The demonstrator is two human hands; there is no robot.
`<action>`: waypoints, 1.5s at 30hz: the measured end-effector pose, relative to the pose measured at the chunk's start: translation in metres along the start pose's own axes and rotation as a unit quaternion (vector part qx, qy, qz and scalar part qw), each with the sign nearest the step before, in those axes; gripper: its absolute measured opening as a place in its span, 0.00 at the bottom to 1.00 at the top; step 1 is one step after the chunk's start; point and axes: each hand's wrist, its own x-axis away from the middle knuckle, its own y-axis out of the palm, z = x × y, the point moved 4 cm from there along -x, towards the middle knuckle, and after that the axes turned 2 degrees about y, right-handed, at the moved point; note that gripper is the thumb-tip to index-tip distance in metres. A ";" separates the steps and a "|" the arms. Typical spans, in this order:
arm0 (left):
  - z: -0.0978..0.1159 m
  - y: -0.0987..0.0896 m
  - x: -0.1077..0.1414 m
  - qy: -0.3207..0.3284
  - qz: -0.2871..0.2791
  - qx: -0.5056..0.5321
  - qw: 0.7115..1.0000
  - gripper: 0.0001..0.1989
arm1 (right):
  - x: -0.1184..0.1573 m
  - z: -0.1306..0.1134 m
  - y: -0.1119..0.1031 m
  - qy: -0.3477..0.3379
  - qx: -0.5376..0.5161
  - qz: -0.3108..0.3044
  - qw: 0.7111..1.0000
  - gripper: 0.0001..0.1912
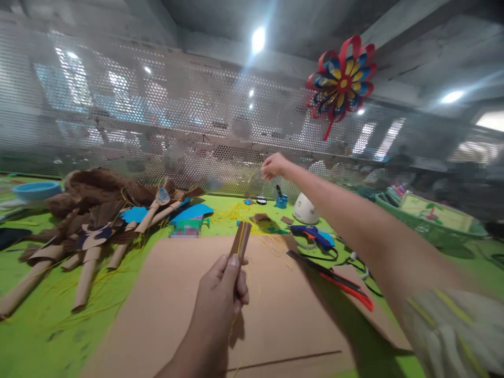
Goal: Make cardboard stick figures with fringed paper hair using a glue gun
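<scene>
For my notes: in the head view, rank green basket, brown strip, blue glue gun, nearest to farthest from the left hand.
1. Brown strip: held in the left hand.
2. Blue glue gun: right, ahead.
3. Green basket: far right.

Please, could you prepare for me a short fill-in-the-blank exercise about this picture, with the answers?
1. The ____ hand grips a brown strip.
2. The glue gun is mostly ____.
3. Around its edge, the flower is ____.
4. The table is ____.

Missing words: left; blue; red; green.
</scene>
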 end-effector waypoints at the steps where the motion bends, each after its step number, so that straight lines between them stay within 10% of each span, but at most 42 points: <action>1: 0.002 0.001 0.001 0.001 -0.008 -0.003 1.000 0.16 | 0.008 0.004 0.003 0.020 0.037 -0.030 0.999 0.13; 11: 0.000 0.014 0.013 -0.030 -0.047 -0.025 0.998 0.18 | 0.148 0.126 -0.049 0.116 0.260 -0.050 0.957 0.15; 20: -0.013 0.014 0.007 -0.044 -0.067 -0.048 0.996 0.17 | 0.187 0.193 -0.021 0.197 0.075 -0.003 0.978 0.19; 32: -0.007 0.009 0.003 -0.014 -0.080 -0.062 0.995 0.13 | 0.237 0.119 -0.062 0.084 -0.248 0.157 0.952 0.20; 37: -0.012 0.012 0.006 -0.001 -0.069 -0.060 0.996 0.13 | 0.265 0.080 -0.052 0.056 -0.407 0.113 0.905 0.13; 45: -0.020 0.014 0.005 -0.018 -0.075 -0.076 0.994 0.12 | 0.299 0.071 -0.021 0.084 -0.349 0.061 0.931 0.16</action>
